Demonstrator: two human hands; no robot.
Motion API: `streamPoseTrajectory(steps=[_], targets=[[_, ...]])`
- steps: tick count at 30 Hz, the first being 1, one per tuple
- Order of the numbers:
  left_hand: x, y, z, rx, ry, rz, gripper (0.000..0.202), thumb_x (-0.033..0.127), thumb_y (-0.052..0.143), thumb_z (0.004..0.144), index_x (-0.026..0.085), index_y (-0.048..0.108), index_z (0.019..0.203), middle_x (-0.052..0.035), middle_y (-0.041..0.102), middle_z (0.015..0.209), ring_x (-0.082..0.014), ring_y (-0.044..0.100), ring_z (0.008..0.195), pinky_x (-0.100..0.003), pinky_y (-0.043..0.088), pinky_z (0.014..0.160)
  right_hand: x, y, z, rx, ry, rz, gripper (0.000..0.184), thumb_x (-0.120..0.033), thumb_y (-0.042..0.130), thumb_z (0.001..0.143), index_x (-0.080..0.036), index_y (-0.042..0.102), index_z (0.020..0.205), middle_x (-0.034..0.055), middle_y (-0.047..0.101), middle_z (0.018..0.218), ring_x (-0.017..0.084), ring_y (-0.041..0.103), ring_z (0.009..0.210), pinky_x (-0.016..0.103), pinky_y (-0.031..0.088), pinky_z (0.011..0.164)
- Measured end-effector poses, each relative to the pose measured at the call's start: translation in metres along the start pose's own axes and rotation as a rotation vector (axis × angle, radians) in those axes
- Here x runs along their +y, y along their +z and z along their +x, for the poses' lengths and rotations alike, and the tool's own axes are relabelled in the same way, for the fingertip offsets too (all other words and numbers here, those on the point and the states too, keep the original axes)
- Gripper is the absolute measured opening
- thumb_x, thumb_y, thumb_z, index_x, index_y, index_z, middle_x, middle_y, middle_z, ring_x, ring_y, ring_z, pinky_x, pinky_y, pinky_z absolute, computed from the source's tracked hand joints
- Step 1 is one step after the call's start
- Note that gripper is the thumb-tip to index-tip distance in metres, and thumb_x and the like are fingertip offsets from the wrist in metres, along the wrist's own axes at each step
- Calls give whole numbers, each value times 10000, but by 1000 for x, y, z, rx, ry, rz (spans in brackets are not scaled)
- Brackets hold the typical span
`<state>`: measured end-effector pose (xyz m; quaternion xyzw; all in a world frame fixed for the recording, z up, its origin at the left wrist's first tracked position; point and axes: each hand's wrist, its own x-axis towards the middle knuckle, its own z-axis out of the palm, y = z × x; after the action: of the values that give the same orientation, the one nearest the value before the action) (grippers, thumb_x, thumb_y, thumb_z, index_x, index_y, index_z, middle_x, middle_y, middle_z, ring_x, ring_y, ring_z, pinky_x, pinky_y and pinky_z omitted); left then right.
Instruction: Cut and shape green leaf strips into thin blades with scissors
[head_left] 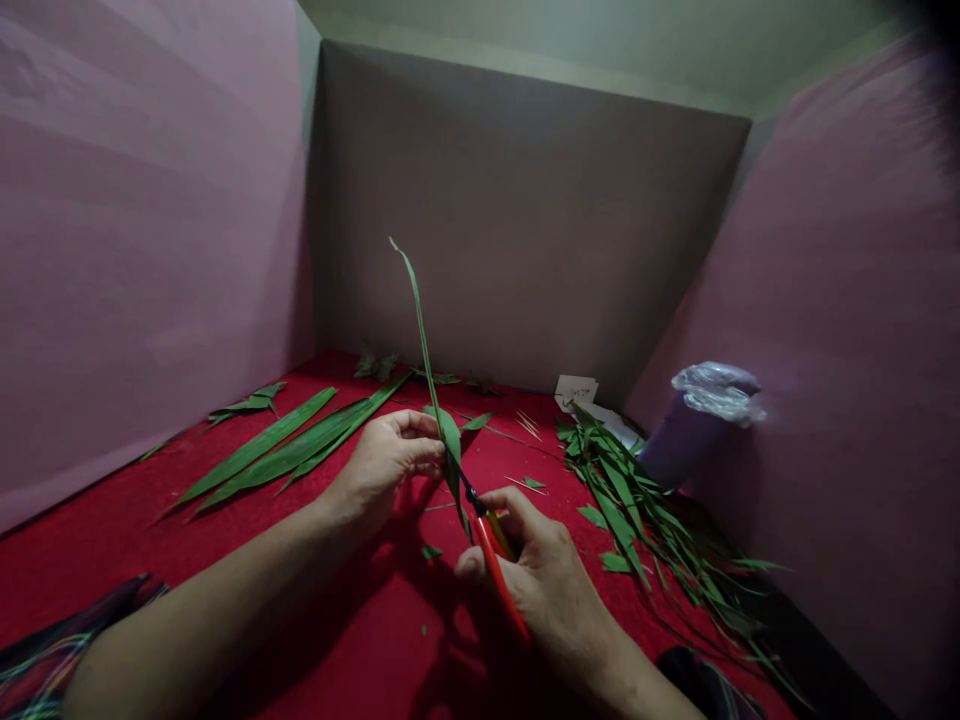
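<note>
The left hand (pixel 386 462) pinches a long leaf (pixel 439 420) upright between its fingers while the right hand (pixel 536 575) grips red scissors (pixel 491 555) at its base.

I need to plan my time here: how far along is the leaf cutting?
Already cut: a heap of trimmings lies on the red cloth at right. In hand: the left hand holds a leaf upright while the right hand works red-handled scissors at it. Left: several long leaves lie whole at left.
</note>
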<state>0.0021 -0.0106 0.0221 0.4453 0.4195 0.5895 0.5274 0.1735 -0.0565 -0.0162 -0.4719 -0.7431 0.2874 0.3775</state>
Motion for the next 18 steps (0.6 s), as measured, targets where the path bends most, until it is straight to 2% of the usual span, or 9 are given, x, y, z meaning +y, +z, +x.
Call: streamPoseTrajectory(steps=[7,12,18], targets=[[0,1,-1,11,12,-31,129,141,675,602,126,573,678,12,575,597,-102,546,532,-247,481,498,1,-2,4,21,-8,-55,221,-311,646,723,-178,563,879,-88,394,526,86,331,487,184,256,437],[0,1,0,10,-10,-11,99,161,664,627,119,592,682,-31,623,635,-126,578,566,-255,490,509,0,-2,4,58,-50,-89,233,-339,642,735,-190,547,887,-92,412,521,89,342,486,186,271,457],[1,2,-2,-7,-20,-29,103,155,680,617,118,606,678,-33,638,625,-126,588,538,-250,481,503,2,-2,3,78,-76,-101,283,-371,658,728,-202,540,921,-98,414,524,92,349,483,192,273,470]])
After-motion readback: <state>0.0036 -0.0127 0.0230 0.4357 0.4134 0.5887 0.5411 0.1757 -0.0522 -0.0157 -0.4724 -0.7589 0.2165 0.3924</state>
